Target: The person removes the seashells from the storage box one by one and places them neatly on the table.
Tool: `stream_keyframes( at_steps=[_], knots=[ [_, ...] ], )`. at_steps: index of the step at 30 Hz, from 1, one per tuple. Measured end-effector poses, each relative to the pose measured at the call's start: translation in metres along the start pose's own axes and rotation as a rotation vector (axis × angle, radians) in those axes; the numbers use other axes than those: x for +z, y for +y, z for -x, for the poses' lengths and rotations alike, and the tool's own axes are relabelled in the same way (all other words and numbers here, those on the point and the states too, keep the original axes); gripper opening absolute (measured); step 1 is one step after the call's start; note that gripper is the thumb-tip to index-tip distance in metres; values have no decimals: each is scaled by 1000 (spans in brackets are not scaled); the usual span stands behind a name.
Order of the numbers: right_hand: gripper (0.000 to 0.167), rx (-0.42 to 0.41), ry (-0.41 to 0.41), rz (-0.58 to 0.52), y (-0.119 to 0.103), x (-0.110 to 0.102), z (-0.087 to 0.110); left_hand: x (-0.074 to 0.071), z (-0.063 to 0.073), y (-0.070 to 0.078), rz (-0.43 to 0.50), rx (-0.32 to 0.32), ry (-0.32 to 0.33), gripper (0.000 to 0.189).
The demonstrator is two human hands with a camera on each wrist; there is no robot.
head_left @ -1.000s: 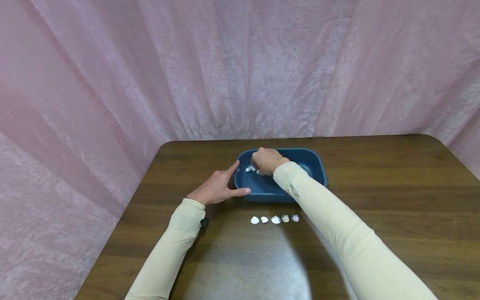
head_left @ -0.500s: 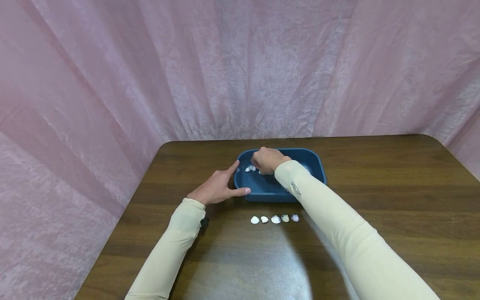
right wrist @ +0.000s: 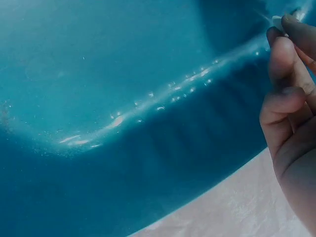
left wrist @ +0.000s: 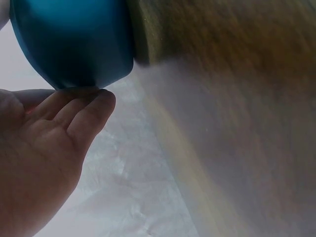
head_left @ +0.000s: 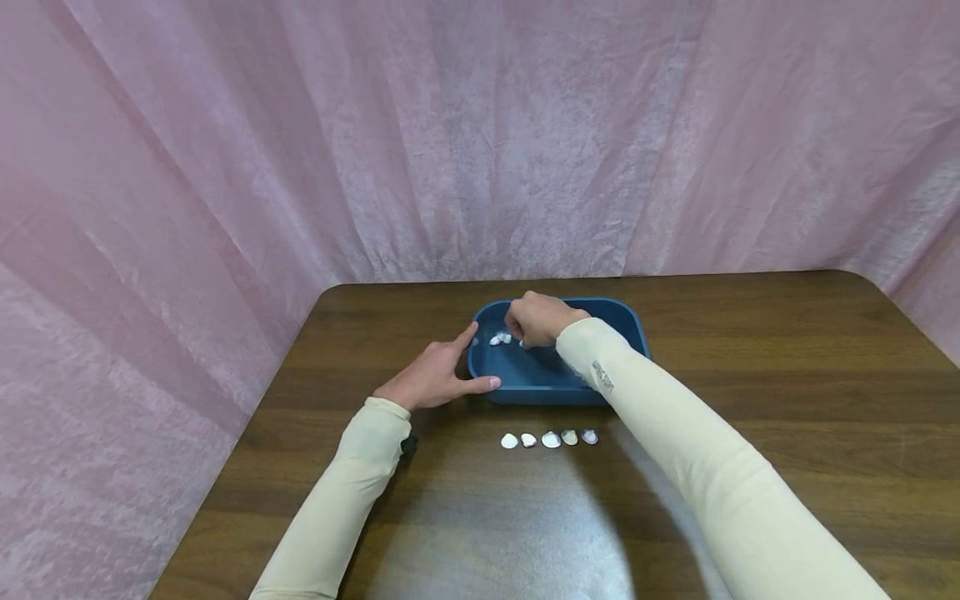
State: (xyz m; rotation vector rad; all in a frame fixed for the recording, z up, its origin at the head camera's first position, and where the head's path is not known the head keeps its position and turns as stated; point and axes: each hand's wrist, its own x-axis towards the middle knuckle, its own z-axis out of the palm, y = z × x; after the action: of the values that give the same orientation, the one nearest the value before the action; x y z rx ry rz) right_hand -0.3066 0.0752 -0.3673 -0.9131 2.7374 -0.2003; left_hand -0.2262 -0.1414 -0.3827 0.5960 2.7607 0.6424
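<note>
In the head view a blue plastic tub (head_left: 555,395) stands on the wooden table. My left hand (head_left: 435,375) rests against its left end, thumb and fingers spread and straight; the left wrist view has the fingertips touching the tub's outer wall. My right hand (head_left: 543,319) reaches inside the tub. Its thumb and forefinger pinch a small white seashell (right wrist: 277,21) in the right wrist view, while the other fingers curl. A few white seashells (head_left: 500,338) lie on the tub's floor just left of that hand. Part of the floor is hidden under the right arm.
Several pale seashells (head_left: 551,439) lie in a row on the table (head_left: 787,375) in front of the tub. A pink velvet curtain (head_left: 480,142) hangs behind the table. The right sleeve (head_left: 675,425) crosses the tub's near right side.
My right hand has shifted slightly to the right and back inside the tub. The left hand, the tub and the row of seashells have stayed in place.
</note>
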Motion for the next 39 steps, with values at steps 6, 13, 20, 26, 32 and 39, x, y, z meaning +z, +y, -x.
stream_keyframes(
  at_steps=[6,13,20,26,32,39],
  knots=[
    [12,-76,2,-5,-4,-11,8,0,1,0,0,11,4,107],
    [8,-169,16,-35,-14,-32,28,-1,1,0,-1,10,12,108],
    [7,-252,38,-48,-23,-43,52,0,1,0,11,-1,2,108],
    [10,-304,65,-98,-33,-46,75,1,-1,-1,7,19,5,108],
    [12,-342,87,-119,-45,-46,95,0,-2,-1,-8,21,6,107],
    [12,-384,99,-125,-55,-34,108,1,0,0,1,22,12,107]
  ],
)
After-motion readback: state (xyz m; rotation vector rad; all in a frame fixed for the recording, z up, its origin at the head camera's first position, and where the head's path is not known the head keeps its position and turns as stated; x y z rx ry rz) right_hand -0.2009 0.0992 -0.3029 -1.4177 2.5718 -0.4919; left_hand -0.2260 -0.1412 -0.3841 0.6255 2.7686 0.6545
